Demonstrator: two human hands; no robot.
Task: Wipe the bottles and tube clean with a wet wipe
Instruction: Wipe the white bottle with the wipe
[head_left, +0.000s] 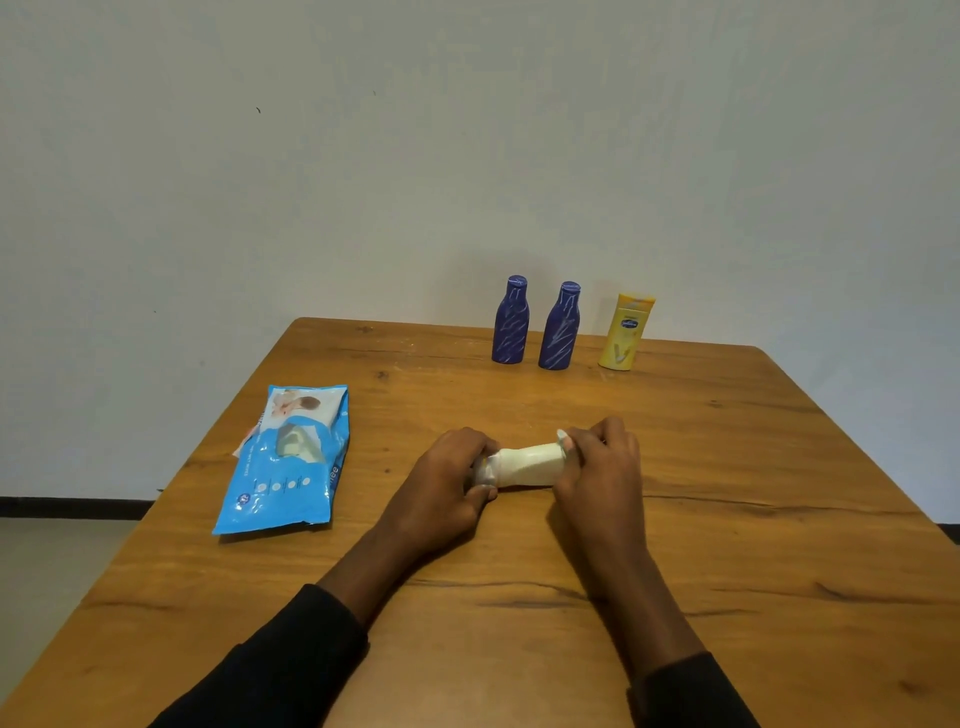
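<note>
A pale cream tube (527, 465) lies sideways between my hands at the middle of the wooden table (727, 519). My left hand (452, 483) grips its left end, where something whitish and crumpled shows; whether that is a wipe I cannot tell. My right hand (600, 467) curls round its right end. Two dark blue bottles, one on the left (511, 320) and one on the right (559, 326), stand upright at the table's far edge, streaked with white. A yellow bottle (625, 332) stands just right of them.
A blue wet-wipe pack (288, 460) lies flat on the left side of the table, its flap open with a wipe showing. A pale wall stands right behind the bottles. The table's left edge drops to the floor.
</note>
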